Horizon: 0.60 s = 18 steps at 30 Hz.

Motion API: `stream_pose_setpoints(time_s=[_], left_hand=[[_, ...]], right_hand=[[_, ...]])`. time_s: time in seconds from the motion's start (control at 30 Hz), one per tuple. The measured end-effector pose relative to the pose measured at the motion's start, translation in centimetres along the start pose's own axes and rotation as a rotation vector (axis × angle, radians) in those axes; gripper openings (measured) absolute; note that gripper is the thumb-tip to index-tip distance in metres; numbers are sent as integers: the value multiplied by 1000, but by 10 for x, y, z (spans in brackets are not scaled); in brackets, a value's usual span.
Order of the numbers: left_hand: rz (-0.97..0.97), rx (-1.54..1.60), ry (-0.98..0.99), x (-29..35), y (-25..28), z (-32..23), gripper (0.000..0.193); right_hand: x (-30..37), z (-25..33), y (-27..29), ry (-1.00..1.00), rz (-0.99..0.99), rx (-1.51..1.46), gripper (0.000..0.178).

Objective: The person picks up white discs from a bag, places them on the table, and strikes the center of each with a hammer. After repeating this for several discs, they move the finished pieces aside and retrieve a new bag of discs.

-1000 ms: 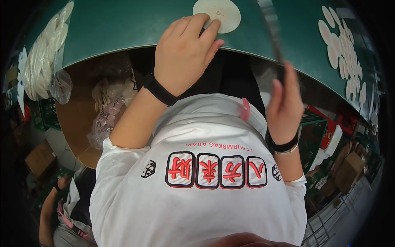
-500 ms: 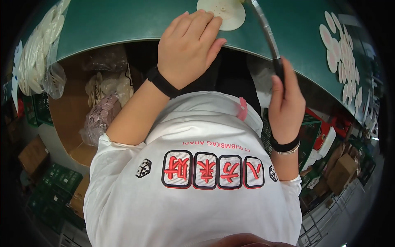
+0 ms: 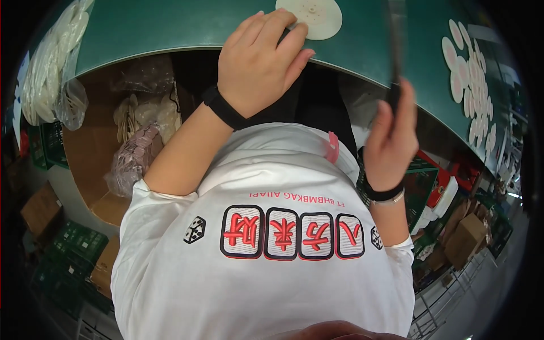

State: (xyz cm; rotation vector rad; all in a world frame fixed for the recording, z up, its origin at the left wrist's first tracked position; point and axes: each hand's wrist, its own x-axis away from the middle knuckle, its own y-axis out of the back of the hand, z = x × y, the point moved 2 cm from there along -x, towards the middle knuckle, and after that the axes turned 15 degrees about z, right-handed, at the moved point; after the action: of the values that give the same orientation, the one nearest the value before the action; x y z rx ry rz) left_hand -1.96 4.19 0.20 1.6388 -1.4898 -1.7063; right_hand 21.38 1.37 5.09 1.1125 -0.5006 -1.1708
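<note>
A cream round disc (image 3: 313, 16) with a small hub lies on the green table (image 3: 170, 25) near its front edge. My left hand (image 3: 260, 59) rests fingers-down on the table edge, its fingertips touching the disc's near rim. My right hand (image 3: 392, 133) is closed around the dark handle of a long thin blade tool (image 3: 395, 51). The tool stands almost upright and blurred, to the right of the disc and apart from it.
Several pale pink and white discs (image 3: 473, 73) lie in rows on the table's right side. A clear bag of cream discs (image 3: 48, 73) hangs at the left edge. Below sit a cardboard box (image 3: 93, 164) with bagged discs, green crates (image 3: 79, 243) and small cartons (image 3: 464, 238).
The blade tool has swung from leaning left over the disc to nearly upright, and my right hand shifted slightly right. My left hand stays on the disc's rim.
</note>
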Motion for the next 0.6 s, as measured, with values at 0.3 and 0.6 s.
stream_pose_setpoints(time_s=[0.3,0.6], left_hand=[[-42,-52,-11,6,0,4,31],[-16,-68,20,10,-6,2,30]], right_hand=[[0,18,5,-13,-14,-168,42],[-1,14,-2,-1,119,-51,43]])
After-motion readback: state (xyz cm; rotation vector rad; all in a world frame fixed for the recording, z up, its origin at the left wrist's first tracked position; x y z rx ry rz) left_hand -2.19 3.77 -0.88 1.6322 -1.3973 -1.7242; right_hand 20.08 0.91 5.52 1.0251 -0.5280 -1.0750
